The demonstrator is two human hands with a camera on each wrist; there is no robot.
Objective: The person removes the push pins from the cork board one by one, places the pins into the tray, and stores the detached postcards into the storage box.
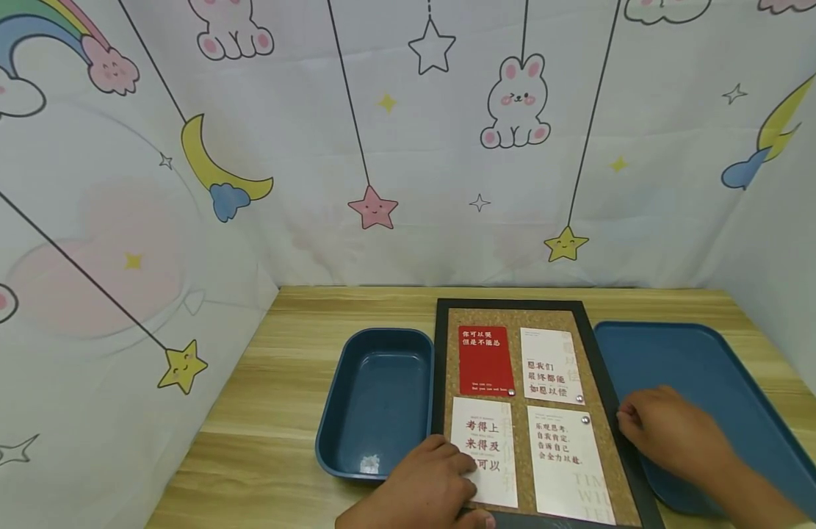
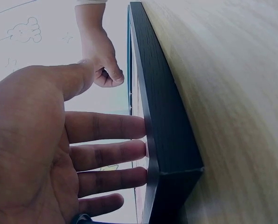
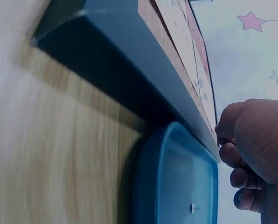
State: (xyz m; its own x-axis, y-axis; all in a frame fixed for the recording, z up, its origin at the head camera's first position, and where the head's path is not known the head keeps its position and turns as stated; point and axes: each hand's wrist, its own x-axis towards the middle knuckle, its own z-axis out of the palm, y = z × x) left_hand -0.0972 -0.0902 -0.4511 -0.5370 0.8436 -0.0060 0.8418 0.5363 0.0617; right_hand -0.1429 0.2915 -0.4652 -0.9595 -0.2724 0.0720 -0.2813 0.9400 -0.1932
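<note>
A black-framed cork board (image 1: 441, 367) lies flat on the wooden table with a red card (image 1: 485, 360) and three white cards pinned to it. My left hand (image 1: 441, 474) rests with straight fingers on the lower left white card (image 1: 483, 433); in the left wrist view those fingers (image 2: 111, 151) reach over the frame (image 2: 167, 140). My right hand (image 1: 659, 430) sits at the board's right edge with curled fingers, just right of a silver pin (image 1: 585, 419) on the lower right card (image 1: 566, 463). Whether its fingertips (image 3: 237, 175) pinch anything is hidden.
A deep blue bin (image 1: 328, 419) stands left of the board. A flat blue tray (image 1: 698, 367) lies to the right, and one small pin (image 3: 191, 207) lies in it. A printed cloth backdrop closes the back and both sides. Bare wood shows behind the board.
</note>
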